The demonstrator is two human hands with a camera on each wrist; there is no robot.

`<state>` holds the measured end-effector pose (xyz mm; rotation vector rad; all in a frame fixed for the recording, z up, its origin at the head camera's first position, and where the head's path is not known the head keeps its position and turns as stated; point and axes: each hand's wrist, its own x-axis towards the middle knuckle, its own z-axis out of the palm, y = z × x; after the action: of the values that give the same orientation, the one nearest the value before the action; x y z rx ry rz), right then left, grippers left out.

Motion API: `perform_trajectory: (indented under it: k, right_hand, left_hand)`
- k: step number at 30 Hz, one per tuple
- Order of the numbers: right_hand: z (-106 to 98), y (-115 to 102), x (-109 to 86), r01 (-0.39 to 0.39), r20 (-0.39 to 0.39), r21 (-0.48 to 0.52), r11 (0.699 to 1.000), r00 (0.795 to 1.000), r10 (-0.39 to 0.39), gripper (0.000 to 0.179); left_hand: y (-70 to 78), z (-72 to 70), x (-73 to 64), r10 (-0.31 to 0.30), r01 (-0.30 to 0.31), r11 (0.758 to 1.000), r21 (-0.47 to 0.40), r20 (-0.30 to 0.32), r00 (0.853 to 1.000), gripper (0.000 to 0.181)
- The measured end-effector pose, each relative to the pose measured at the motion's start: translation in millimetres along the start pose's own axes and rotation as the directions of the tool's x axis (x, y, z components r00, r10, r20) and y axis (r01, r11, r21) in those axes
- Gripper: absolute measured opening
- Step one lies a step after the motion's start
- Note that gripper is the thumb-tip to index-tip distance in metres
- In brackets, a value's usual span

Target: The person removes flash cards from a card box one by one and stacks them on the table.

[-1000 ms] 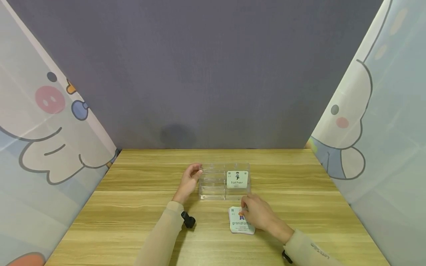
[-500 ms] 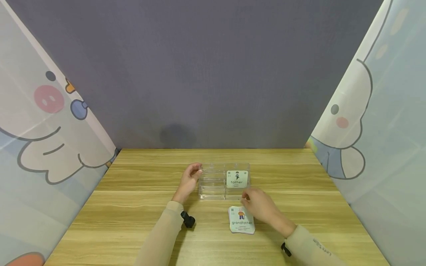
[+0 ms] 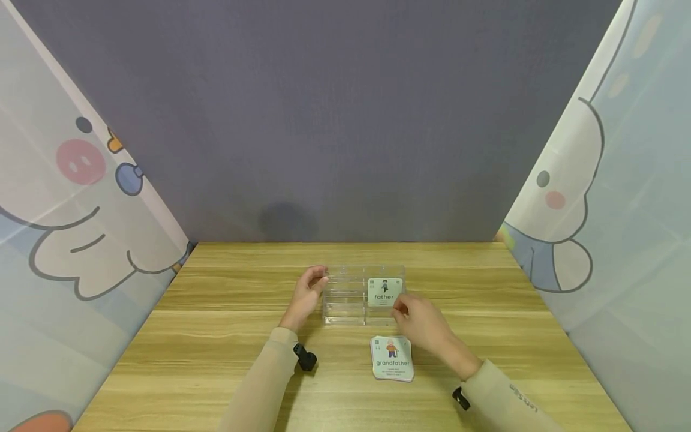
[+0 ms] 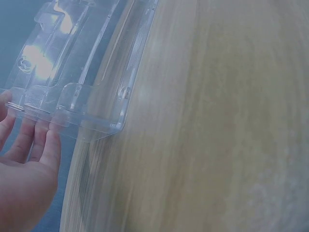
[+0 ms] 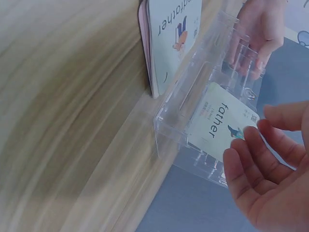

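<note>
A clear plastic tiered card rack stands mid-table in the head view. Its left side is held by my left hand, and the left wrist view shows the fingers at that edge. In an upper slot on the right leans a pale card reading "father". My right hand, fingers loosely bent, hovers at this card's lower right in the head view. In the right wrist view its fingertips overlap the card's picture edge. Before the rack lies a stack of cards, "grandfather" on top.
The wood-grain table reaches back to a dark grey wall panel. Cartoon-printed curtains hang at both sides. A small black device sits at the left wrist, another by the right cuff.
My right hand has moved up from over the card stack to the "father" card, uncovering the "grandfather" card. My left hand and the rack have stayed put.
</note>
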<state>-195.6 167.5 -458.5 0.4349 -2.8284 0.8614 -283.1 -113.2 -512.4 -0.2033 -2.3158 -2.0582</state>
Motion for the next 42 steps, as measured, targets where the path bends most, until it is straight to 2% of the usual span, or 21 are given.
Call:
perform_trajectory:
  k: [9, 18, 23, 26, 34, 42]
  right_hand:
    - [-3, 0, 3.7, 0.026, -0.1, 0.032, 0.999, 0.995, -0.022, 0.009]
    - [-4, 6, 10.7, 0.071, -0.215, 0.054, 0.996, 0.975, -0.057, 0.005]
    - [-6, 7, 14.1, 0.064, -0.242, 0.073, 0.995, 0.969, -0.044, 0.006]
    - [-5, 9, 17.0, 0.068, -0.258, 0.069, 0.995, 0.965, -0.048, 0.01]
    - [-4, 13, 23.4, 0.094, -0.303, 0.082, 0.992, 0.951, -0.065, 0.016]
    - [-5, 12, 28.4, 0.1, -0.308, 0.087, 0.991, 0.949, -0.068, 0.019]
  left_hand:
    - [-0.7, 1.1, -0.9, 0.012, -0.012, 1.0, 0.008, -0.015, 1.0, 0.033]
    - [-0.1, 0.0, 0.0, 0.012, -0.012, 1.0, 0.006, 0.0, 1.0, 0.036]
    - [21.4, -0.9, -9.5, 0.002, -0.003, 1.0, 0.013, 0.03, 1.0, 0.036]
    - [32.6, -0.5, -15.2, 0.016, -0.017, 1.0, 0.009, 0.036, 0.999, 0.036]
    - [31.7, -0.5, -14.8, 0.012, -0.011, 1.0, -0.022, 0.033, 0.999, 0.036]
    - [30.9, -0.9, -14.5, 0.01, -0.009, 1.0, -0.023, 0.031, 0.999, 0.037]
